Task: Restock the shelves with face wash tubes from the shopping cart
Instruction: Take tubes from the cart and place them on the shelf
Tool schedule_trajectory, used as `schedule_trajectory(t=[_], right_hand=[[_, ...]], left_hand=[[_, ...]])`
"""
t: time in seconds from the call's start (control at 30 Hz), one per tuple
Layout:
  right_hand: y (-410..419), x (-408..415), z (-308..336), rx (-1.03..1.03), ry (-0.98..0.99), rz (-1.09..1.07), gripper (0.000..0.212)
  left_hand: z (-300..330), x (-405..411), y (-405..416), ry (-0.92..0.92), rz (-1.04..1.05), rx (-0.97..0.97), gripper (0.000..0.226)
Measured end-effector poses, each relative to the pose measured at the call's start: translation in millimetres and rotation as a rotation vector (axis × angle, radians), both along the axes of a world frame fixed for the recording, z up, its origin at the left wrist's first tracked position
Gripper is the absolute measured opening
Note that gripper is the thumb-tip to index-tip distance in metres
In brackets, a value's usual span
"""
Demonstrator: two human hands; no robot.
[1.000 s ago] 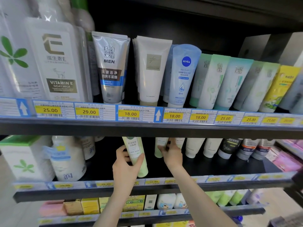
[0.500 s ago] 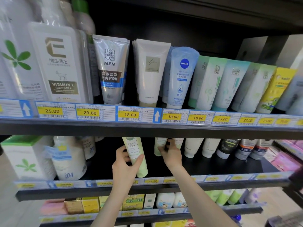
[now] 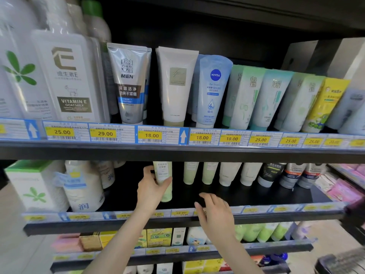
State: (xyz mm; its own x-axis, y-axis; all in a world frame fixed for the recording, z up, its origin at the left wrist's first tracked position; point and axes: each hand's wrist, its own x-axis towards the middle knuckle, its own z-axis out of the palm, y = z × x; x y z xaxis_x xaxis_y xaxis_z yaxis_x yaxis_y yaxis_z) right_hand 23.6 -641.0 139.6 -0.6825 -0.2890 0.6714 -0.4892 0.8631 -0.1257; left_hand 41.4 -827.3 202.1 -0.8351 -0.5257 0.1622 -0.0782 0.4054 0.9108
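Note:
On the middle shelf point(image 3: 246, 197) my left hand point(image 3: 151, 187) grips a pale green face wash tube point(image 3: 165, 179), which stands cap down a little forward of the row. Two more pale green tubes point(image 3: 190, 173) stand behind and to its right, and white tubes point(image 3: 229, 174) follow them. My right hand point(image 3: 215, 211) hovers with relaxed fingers over the shelf's front edge, empty, apart from the tubes. The shopping cart is only a dark corner point(image 3: 341, 264) at the lower right.
The upper shelf point(image 3: 177, 149) holds large white bottles point(image 3: 65, 80) at left and a row of tubes, among them a grey MEN tube point(image 3: 129, 84) and a blue Nivea tube point(image 3: 213, 89). A white box point(image 3: 33, 186) and a bottle point(image 3: 84, 186) stand left on the middle shelf.
My right hand has let go of the tubes at the back and drawn down toward the shelf's front edge. My left hand keeps its grip on the green tube.

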Motion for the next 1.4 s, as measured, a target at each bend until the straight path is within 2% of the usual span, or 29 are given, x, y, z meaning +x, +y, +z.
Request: schedule_trajectory(t=[0.2,0.4,0.63,0.83,0.97,1.1,1.17,1.27,1.4], right_hand=[[-5.2,4.2,-5.3,-0.018,0.017,-0.060,0.061],[-4.1,5.0,-7.8,-0.048,0.084,-0.043,0.060],[-3.7,2.9,-10.6,-0.012,0.050,-0.049,0.036],[-3.3,3.6,-9.8,-0.030,0.054,-0.047,0.054],[-3.4,4.6,-8.2,-0.012,0.030,-0.041,0.038],[-3.1,4.8,-8.4,-0.007,-0.003,-0.042,0.049],[-3.8,5.9,-7.2,0.008,-0.021,-0.047,0.047],[-4.2,8.8,-2.0,0.039,-0.073,-0.058,0.041],[-5.2,11.0,6.8,0.034,-0.118,-0.064,0.040]], left_hand=[[-0.7,-25.3,6.5,-0.088,0.010,-0.084,0.056],[-4.4,-46.8,11.9,-0.055,-0.007,-0.058,0.063],[-12.8,-57.8,16.2,-0.001,-0.031,-0.057,0.059],[-12.0,-60.4,19.7,0.018,-0.034,-0.085,0.057],[-9.3,-61.5,21.3,0.005,-0.025,-0.102,0.055],[-9.9,-58.7,19.8,-0.023,-0.042,-0.106,0.061],[-10.6,-55.7,18.2,-0.084,-0.027,-0.112,0.065],[-11.0,-45.0,15.9,-0.178,0.001,-0.204,0.065],[-11.7,-16.8,16.1,-0.241,-0.068,-0.487,0.051]])
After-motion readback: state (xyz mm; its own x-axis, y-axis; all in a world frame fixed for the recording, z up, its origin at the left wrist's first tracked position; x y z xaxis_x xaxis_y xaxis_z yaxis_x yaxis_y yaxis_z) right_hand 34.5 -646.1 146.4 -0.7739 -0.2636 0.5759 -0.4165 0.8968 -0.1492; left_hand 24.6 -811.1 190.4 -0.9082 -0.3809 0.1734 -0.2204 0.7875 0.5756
